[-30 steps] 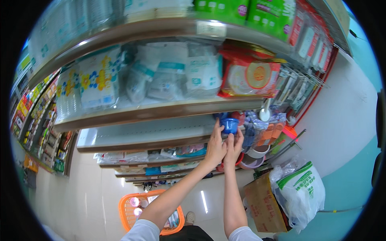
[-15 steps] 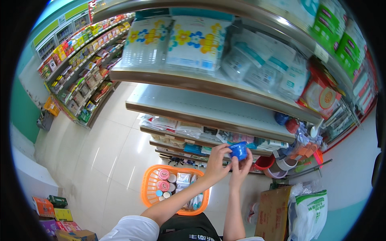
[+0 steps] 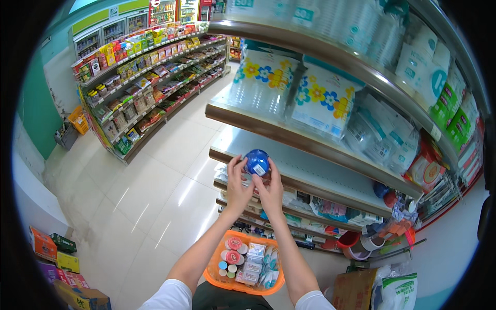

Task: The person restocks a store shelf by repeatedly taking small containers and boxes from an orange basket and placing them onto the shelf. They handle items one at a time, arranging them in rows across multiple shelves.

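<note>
Between my two hands is a small, round, shiny blue tub (image 3: 257, 161) with a white label on its side. My left hand (image 3: 238, 187) grips it from the left, fingers curled around its edge. On the other side my right hand (image 3: 269, 192) holds it with the thumb underneath near the label. The tub is raised in front of the edge of a pale metal shelf (image 3: 289, 160). Below my forearms stands an orange plastic basket (image 3: 217, 281) containing pink-lidded jars (image 3: 233, 243), small bottles (image 3: 223, 265), white boxed packs (image 3: 252, 269) and blue-white packets (image 3: 270, 266).
Upper shelves hold flower-printed packs of clear cups (image 3: 320, 98) and green packages (image 3: 460, 121). At the right are buckets (image 3: 356, 248), a cardboard box (image 3: 354, 289) and a white-green bag (image 3: 400, 292). A snack rack (image 3: 150, 93) stands far left; colourful boxes (image 3: 44, 245) lie lower left.
My view has swung left, bringing more of the snack rack in. Both hands have moved left and up with the blue tub and turned it, so its label now shows.
</note>
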Action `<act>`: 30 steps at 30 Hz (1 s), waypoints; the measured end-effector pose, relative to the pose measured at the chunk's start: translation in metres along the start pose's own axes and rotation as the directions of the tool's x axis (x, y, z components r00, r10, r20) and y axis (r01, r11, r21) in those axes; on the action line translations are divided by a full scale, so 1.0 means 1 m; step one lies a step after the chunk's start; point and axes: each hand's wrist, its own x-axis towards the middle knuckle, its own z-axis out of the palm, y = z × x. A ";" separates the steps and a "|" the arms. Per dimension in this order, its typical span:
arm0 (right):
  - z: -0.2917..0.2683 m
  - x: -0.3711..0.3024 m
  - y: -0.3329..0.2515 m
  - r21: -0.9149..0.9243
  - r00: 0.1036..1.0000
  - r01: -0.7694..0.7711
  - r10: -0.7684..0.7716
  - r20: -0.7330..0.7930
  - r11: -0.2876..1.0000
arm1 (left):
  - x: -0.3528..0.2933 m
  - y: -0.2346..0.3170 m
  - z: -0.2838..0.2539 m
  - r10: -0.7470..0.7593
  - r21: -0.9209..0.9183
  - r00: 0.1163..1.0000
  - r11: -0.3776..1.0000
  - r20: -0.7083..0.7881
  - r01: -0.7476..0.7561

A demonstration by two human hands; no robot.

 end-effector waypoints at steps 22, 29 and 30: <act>0.115 0.130 0.072 -0.439 0.985 -0.049 0.116 0.128 0.897 | 0.157 -0.118 -0.021 -0.058 0.284 0.996 0.958 0.067 0.037; 0.113 0.136 0.070 -0.391 0.974 -0.060 0.140 0.179 0.918 | 0.171 -0.132 -0.009 -0.007 0.285 0.993 0.958 0.118 -0.027; 0.109 0.137 0.072 -0.392 0.968 -0.077 0.163 0.190 0.917 | 0.170 -0.132 -0.006 0.043 0.277 0.994 0.958 0.099 -0.069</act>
